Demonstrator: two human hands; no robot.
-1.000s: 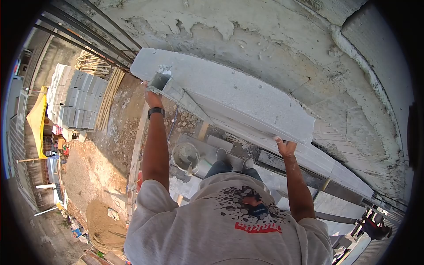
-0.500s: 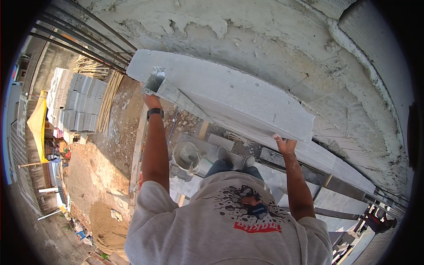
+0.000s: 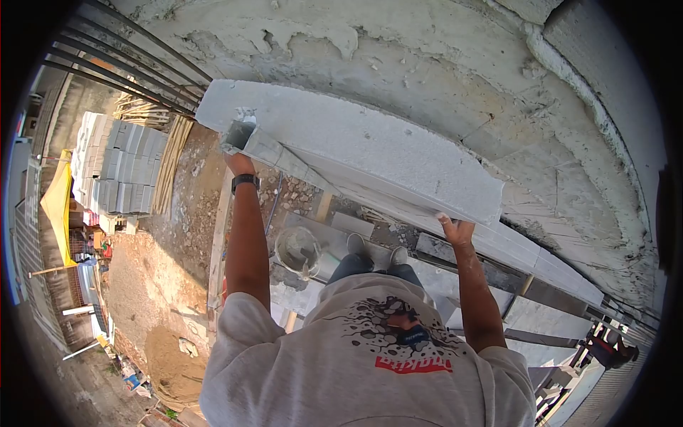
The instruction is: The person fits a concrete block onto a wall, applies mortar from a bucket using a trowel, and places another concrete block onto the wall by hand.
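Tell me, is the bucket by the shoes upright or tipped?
Upright: the bucket shows its round open top to the camera above.

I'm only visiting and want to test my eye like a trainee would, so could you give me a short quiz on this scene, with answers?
1. The right hand touches the pale block toward its:
A) left end
B) middle
C) right end

2. True or false: the bucket is to the left of the shoes.

3. Fill in the gap: a dark wristband circles the person's ____ wrist.

Key: 1. C; 2. True; 3. left
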